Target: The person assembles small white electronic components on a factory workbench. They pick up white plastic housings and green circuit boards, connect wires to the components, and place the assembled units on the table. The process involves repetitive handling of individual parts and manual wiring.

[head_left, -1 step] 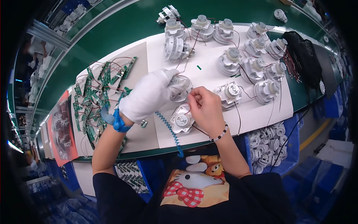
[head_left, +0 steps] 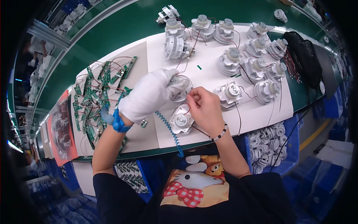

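Observation:
My left hand (head_left: 147, 93), in a white glove with a blue wrist strap, is closed around a round white plastic motor assembly (head_left: 180, 89). My bare right hand (head_left: 204, 106) comes in from the other side, its thumb and forefinger pinched together at the rim of that assembly. Whatever lies between those fingertips is too small to make out. Just below, a second motor assembly (head_left: 181, 119) rests on the white sheet with its round motor face up. A thin brown wire (head_left: 200, 130) runs from it beneath my right wrist.
Several white motor assemblies (head_left: 229, 61) with wires stand at the back and right. Green circuit boards (head_left: 99, 99) lie heaped at left. A coiled blue cord (head_left: 166, 125) crosses the sheet's front. A blue bin (head_left: 294, 149) of white parts sits below the bench edge, near a black bag (head_left: 304, 61).

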The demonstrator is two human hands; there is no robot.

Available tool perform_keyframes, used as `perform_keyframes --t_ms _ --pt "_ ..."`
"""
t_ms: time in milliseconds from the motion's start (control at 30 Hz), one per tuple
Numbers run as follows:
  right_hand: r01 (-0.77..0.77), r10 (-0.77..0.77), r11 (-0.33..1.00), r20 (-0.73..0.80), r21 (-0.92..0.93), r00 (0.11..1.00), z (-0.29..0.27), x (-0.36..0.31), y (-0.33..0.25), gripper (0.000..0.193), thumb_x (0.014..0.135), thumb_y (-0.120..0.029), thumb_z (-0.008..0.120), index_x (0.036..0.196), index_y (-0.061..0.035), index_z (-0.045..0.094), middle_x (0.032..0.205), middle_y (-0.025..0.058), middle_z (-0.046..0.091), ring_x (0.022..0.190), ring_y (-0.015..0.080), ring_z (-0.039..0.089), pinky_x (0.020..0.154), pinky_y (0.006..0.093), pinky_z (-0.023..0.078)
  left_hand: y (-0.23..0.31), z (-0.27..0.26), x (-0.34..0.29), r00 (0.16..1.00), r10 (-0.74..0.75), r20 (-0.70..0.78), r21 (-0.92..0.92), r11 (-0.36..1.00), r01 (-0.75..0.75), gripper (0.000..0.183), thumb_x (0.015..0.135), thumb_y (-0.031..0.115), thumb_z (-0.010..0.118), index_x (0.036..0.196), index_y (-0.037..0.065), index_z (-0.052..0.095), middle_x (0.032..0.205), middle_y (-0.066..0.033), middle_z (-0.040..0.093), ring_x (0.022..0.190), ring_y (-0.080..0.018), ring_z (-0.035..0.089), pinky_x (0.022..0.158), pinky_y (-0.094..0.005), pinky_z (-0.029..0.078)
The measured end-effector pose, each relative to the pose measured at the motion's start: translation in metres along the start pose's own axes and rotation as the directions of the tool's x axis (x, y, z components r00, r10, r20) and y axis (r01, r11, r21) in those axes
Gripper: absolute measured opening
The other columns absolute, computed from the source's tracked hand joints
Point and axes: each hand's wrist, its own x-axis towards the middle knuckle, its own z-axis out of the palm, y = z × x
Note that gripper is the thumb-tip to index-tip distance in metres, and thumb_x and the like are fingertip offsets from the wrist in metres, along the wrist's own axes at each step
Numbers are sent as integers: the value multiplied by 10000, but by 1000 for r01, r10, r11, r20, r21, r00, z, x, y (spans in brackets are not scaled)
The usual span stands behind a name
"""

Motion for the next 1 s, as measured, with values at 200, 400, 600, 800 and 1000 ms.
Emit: perform_keyframes --t_ms 200,400,600,800,1000 --pt "3 -3 998 -3 68 1000 1 2 3 80 738 -80 616 754 -1 615 634 118 601 542 232 587 515 319 444 -1 -3 -2 1000 -11 27 -8 1000 11 235 867 201 552 973 -4 594 746 -114 595 664 -171 584 625 -280 459" --pt "130 -129 991 41 -23 991 -5 8 -1 81 727 -71 620 745 8 615 626 124 602 513 219 583 502 305 447 -1 -8 -1 995 -12 101 -125 992 25 239 867 196 559 985 -9 588 757 -103 597 648 -142 577 614 -257 467" --pt "11 -12 997 9 72 1000 0 9 0 72 716 -48 627 746 17 624 626 116 606 529 183 593 509 266 454 -4 -6 -2 993 -35 111 -135 990 50 243 872 183 557 1010 -17 572 760 -86 597 640 -110 562 610 -243 466" --pt "-128 128 932 21 338 992 11 1 16 85 747 -29 622 766 54 620 597 69 605 497 73 541 468 199 420 -10 6 -7 999 15 52 -225 974 -3 243 870 175 559 1011 -23 560 749 -68 580 668 -79 538 628 -236 460" --pt "-138 126 922 55 361 990 14 -1 17 99 763 -32 615 785 64 620 607 64 616 529 44 553 476 187 426 -3 6 -11 999 -25 39 -255 966 34 220 868 152 543 1013 -14 547 799 -62 578 687 -98 501 650 -249 451"
